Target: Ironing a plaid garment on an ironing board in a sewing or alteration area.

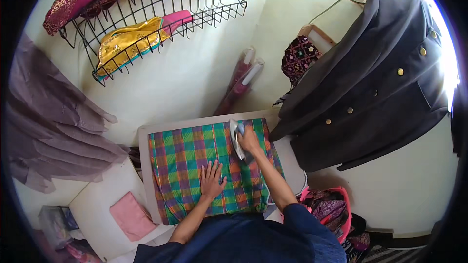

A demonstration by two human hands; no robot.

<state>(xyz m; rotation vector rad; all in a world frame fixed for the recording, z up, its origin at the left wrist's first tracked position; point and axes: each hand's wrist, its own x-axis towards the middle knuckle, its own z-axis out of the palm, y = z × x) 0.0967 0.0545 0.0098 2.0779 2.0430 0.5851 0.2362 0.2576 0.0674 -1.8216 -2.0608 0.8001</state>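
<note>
A green, purple and orange checked cloth (pixel 186 160) lies spread over a pale ironing board (pixel 145 175). My right hand (pixel 249 140) grips the handle of a clothes iron (pixel 236 142), which rests on the cloth toward its far right part. My left hand (pixel 213 180) lies palm down on the cloth's nearer middle, fingers spread, holding nothing. Near the front edge the cloth looks rumpled. A white cord (pixel 304 184) runs along the board's right side.
A dark jacket with brass-coloured buttons (pixel 380 80) hangs at right. Below it stands a pink basket (pixel 345 204) of clothes. A folded pink cloth (pixel 132 216) lies on a white surface (pixel 91 204) at left. A wire rack (pixel 204 18) holds garments above; mauve fabric (pixel 55 117) hangs left.
</note>
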